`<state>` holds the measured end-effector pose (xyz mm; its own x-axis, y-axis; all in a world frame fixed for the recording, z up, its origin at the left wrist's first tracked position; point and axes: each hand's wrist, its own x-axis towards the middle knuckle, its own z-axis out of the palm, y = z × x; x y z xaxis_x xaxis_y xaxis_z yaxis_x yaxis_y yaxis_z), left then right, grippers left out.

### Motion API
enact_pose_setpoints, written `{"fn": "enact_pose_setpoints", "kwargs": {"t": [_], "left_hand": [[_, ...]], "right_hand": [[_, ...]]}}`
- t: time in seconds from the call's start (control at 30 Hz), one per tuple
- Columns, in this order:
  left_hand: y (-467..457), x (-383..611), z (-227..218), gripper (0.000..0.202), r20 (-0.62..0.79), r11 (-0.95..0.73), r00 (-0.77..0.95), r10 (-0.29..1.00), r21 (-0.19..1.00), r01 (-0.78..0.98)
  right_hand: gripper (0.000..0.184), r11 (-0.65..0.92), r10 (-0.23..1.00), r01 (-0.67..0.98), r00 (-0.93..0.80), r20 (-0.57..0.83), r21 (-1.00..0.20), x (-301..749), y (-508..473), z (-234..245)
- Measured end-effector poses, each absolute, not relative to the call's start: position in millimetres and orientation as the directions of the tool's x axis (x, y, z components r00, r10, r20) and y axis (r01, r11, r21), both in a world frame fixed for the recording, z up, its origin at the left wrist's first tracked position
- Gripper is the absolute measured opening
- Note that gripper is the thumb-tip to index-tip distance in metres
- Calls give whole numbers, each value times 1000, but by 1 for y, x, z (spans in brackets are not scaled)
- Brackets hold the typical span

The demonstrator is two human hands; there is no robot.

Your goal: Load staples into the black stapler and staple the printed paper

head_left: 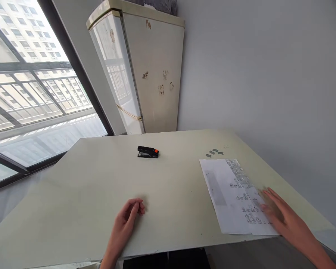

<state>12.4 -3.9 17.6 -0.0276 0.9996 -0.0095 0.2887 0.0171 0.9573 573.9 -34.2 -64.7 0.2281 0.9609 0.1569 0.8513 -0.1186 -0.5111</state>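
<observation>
On the table [100,179], the right hand [285,217], spread by the papers [225,190], should steady them lightly; the left hand [127,216] curls inward.

Two hands [125,217] [286,217], one stapler [148,152], one refrigerator [154,63], at least four grey strips [208,155]

From over here I can see the person's bare left hand [128,216] loosely closed, fingers curled inward and the thumb laid along toward their tips, with a slim, bare left forearm [110,248] slanting up to it in a nearly straight line through the wrist. Well apart from it, the bare right hand [285,218] lies opened out, its fingers extended and slightly blurred, pointing inward and away from the body, the bare right forearm [312,246] angling in behind it.
</observation>
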Motion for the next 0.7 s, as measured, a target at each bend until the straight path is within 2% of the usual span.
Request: {"fn": "enact_pose_setpoints", "kwargs": {"t": [0.2,0.37,0.63,0.7], "left_hand": [[-4,11,17,41,5,4,-30,1000,957,291],[-4,11,21,43,0,13,-45,999,957,289],[-4,13,22,39,-3,13,-40,999,963,269],[-4,13,21,39,-9,20,-40,999,961,276]], "right_hand": [[71,-69,963,862,190,192,-502,576,-30,-85],[63,-35,973,867,142,181,-497,575,-27,-93],[64,-64,979,849,154,131,-525,583,-17,-88],[62,-72,973,866,171,157,-496,584,-13,-85]]}}
